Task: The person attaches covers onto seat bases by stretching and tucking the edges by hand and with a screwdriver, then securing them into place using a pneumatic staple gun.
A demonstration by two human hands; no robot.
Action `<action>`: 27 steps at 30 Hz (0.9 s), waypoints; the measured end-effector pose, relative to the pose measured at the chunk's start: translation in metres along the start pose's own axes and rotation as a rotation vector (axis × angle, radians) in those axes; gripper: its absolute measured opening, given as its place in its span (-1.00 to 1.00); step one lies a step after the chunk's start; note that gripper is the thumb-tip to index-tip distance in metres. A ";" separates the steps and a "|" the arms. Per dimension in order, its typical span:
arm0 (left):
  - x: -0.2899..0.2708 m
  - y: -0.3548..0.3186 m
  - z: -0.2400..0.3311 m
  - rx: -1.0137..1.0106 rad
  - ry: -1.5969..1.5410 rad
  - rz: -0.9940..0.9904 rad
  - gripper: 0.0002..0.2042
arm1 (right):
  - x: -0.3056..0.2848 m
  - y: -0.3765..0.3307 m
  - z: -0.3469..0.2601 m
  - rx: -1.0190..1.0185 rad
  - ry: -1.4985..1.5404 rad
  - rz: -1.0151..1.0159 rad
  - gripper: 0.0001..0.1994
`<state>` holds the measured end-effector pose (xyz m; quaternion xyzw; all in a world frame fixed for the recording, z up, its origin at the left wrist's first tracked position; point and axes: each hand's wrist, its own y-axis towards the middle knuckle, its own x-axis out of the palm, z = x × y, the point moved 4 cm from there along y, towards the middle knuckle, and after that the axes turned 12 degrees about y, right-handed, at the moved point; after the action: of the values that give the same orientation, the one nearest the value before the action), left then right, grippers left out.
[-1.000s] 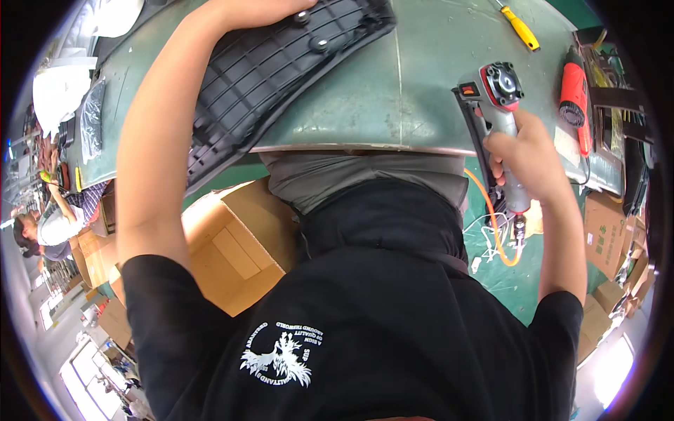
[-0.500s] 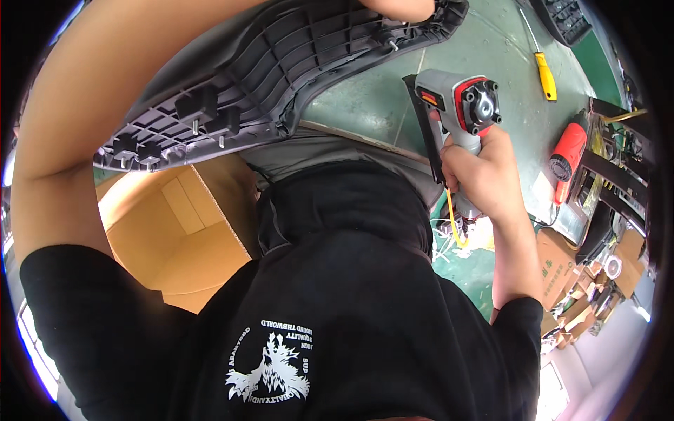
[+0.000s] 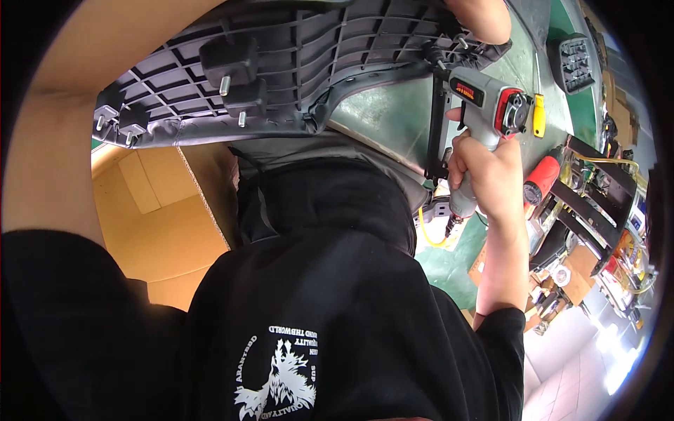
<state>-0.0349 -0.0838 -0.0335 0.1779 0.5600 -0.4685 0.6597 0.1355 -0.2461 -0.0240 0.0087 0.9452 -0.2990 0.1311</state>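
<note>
My right hand [image 3: 484,165] is wrapped round the handle of a grey and red air staple gun [image 3: 481,95], one finger by its trigger. The gun's nose is at the right end of a black ribbed plastic seat panel [image 3: 295,67], by the rim where dark covering is folded over. Several metal bolts stick out of the panel's mounts. My left arm reaches over the panel, and my left hand [image 3: 484,17] grips its far right end; most of its fingers are cut off by the frame's top.
A green table [image 3: 386,116] lies under the panel. To the right are a yellow-handled screwdriver [image 3: 538,116], a red power tool [image 3: 542,179] and black metal frames [image 3: 586,210]. An open cardboard box [image 3: 161,224] stands left of my lap. A yellow air hose [image 3: 430,238] hangs below the gun.
The staple gun has come up to the panel's right-end rim; before, it was apart from it. The panel sits nearer and further right in view, and my left hand shows more. The view has shifted.
</note>
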 end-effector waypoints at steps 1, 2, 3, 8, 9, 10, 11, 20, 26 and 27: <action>-0.010 -0.009 0.014 0.022 -0.003 0.011 -0.56 | -0.003 0.000 0.001 0.003 -0.006 0.023 -0.65; -0.022 -0.018 0.028 0.049 -0.004 0.022 -0.56 | -0.007 0.000 0.003 0.010 -0.037 0.045 -0.67; -0.022 -0.021 0.027 0.046 -0.008 0.026 -0.56 | -0.002 0.000 0.001 0.011 -0.070 0.034 -0.68; 0.016 0.025 -0.031 0.004 -0.022 0.044 -0.56 | 0.032 -0.002 -0.005 0.020 -0.153 0.019 -0.70; 0.018 0.033 -0.031 0.018 -0.023 0.051 -0.57 | 0.030 -0.002 -0.006 0.021 -0.156 0.034 -0.70; 0.018 0.041 -0.031 0.028 -0.021 0.058 -0.57 | 0.029 0.000 -0.007 0.025 -0.142 0.039 -0.72; 0.018 0.044 -0.028 0.038 -0.016 0.063 -0.57 | 0.028 0.000 -0.007 0.027 -0.123 0.045 -0.74; 0.000 0.038 -0.017 0.043 0.045 0.097 -0.57 | -0.001 -0.017 -0.010 0.023 -0.093 0.039 -0.65; 0.007 0.034 -0.018 0.021 0.031 0.108 -0.57 | 0.019 -0.015 -0.011 -0.001 -0.196 -0.053 -0.66; 0.009 0.033 -0.020 0.016 0.028 0.107 -0.57 | 0.022 -0.012 -0.011 0.000 -0.199 -0.059 -0.66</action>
<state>-0.0198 -0.0562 -0.0569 0.2198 0.5551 -0.4345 0.6744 0.1108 -0.2509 -0.0141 -0.0486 0.9274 -0.3021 0.2153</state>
